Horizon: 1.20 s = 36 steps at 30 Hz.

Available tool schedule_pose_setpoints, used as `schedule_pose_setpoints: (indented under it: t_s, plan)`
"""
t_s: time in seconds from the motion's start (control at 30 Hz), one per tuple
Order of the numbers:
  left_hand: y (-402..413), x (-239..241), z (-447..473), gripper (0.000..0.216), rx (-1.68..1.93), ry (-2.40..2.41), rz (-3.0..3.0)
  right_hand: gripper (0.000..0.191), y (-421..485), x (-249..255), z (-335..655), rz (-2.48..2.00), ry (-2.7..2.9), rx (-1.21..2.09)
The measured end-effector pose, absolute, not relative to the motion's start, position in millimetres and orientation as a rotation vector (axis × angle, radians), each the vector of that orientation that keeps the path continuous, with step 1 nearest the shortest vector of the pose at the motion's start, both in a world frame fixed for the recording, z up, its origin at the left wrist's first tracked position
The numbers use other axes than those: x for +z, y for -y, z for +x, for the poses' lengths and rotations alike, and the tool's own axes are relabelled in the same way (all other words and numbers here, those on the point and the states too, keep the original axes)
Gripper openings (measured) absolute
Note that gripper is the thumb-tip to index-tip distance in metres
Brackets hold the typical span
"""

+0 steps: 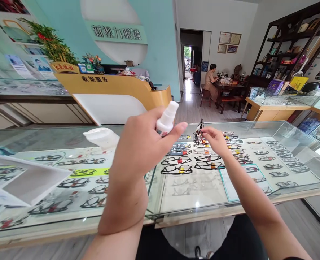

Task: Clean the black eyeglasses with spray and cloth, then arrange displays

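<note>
My left hand (146,141) is wrapped around a small white spray bottle (167,117), its nozzle upward and the thumb stretched along its right side. Farther off to the right, my right hand (215,139) pinches a pair of dark-framed eyeglasses (199,130) and holds them up on edge above the counter. Below lie several black-framed glasses (176,169) in rows on the glass counter top (192,202). A dark flat item with pale lettering (178,149) lies among them, its kind unclear.
A white open box (40,178) and a white plastic container (101,136) stand on the left of the counter. More eyeglasses (273,166) fill the display case at right. Behind are a yellow reception desk (116,85) and a seated person (210,83) at a wooden table.
</note>
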State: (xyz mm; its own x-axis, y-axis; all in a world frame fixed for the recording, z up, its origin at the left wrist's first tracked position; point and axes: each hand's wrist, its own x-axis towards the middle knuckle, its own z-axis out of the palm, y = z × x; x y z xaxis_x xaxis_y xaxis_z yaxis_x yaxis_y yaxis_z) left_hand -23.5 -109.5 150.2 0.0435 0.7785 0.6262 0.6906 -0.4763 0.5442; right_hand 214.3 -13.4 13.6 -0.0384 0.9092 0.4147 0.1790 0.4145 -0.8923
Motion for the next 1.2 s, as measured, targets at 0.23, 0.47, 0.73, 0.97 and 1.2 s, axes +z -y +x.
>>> schedule_pose_setpoints:
  t_s: [0.23, 0.47, 0.73, 0.97, 1.2]
  plan:
    - [66, 96, -2, 0.04, 1.082, -1.408, 1.89, 0.024, 9, 1, 218, -0.939, 1.48, 0.853]
    - [24, 21, 8, 0.056, 1.206, -1.199, 1.527, 0.026, 14, -1, 207, -0.889, 1.55, 0.913]
    - [23, 5, 13, 0.053, 1.283, -1.026, 1.326, 0.024, 23, 1, 197, -0.878, 1.579, 0.987]
    - [23, -1, 14, 0.052, 1.266, -1.001, 1.357, 0.034, 17, -8, 194, -0.883, 1.292, 1.303]
    - [23, 4, 8, 0.044, 1.136, -0.918, 1.384, 0.037, 15, -3, 205, -0.83, 1.197, 1.629]
